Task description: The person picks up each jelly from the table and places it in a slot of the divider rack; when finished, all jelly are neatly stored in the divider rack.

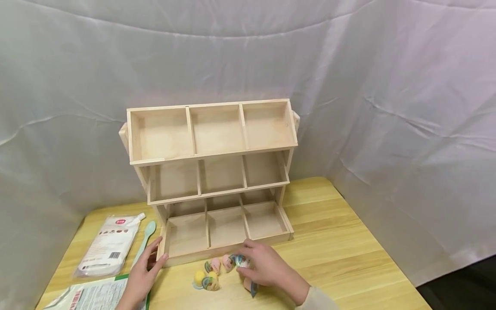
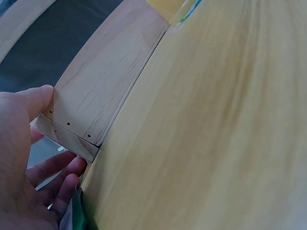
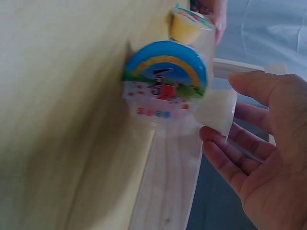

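Note:
A pale three-tier wooden display rack (image 1: pixel 228 249) stands on the table, its trays divided into compartments. My left hand (image 1: pixel 144 273) grips the front left corner of the bottom tray, thumb on the front board (image 2: pixel 103 72) and fingers around the side. My right hand (image 1: pixel 267 262) holds a small jelly cup (image 3: pixel 165 81) with a rainbow-printed lid, just before the tray's front board. Around it on the table lie a yellow jelly cup (image 1: pixel 211 283), a pink jelly cup (image 1: pixel 215 265) and others. One jelly cup (image 1: pixel 248 284) lies under the right hand, partly hidden.
Left of the rack lie a white spouted pouch (image 1: pixel 108 245) and a pale green spoon (image 1: pixel 147 234). A green-and-white packet (image 1: pixel 97 295) is at the table's front left, partly behind the left hand. Grey cloth (image 1: pixel 217 64) hangs behind and beside the table.

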`<move>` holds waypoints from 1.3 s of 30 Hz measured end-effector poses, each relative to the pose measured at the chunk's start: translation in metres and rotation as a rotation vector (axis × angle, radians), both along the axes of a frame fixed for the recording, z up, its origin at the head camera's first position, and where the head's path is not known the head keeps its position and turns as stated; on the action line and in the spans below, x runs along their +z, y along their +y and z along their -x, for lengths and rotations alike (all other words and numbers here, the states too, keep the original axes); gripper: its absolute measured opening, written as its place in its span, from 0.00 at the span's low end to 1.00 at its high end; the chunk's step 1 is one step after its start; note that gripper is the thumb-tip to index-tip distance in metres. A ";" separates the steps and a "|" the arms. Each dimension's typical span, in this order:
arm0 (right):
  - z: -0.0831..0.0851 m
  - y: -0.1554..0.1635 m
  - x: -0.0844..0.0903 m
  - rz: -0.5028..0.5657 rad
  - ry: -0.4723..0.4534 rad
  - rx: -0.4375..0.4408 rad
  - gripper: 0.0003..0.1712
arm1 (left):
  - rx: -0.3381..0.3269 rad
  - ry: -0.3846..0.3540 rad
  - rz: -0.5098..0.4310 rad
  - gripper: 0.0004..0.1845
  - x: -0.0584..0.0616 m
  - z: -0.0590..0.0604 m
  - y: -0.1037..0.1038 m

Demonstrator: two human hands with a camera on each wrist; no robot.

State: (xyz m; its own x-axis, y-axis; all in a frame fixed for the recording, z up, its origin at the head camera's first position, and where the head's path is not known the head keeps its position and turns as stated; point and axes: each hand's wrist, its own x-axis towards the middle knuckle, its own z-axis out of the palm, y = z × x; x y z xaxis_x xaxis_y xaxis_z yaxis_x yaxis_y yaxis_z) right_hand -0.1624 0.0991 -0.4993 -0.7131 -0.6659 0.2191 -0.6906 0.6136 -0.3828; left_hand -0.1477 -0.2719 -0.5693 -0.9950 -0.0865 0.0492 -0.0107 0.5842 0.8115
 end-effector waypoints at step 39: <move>0.015 -0.026 0.027 0.089 0.099 -0.016 0.20 | 0.003 0.040 -0.011 0.31 0.000 -0.003 0.001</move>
State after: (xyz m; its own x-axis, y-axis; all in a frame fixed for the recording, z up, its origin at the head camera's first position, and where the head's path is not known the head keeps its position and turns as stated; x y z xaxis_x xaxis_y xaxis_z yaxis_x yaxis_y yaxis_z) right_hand -0.1772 0.0732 -0.4723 -0.6956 -0.6293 0.3467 -0.7180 0.5915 -0.3669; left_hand -0.1452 -0.2707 -0.5696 -0.9921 -0.0902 0.0875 0.0197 0.5757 0.8174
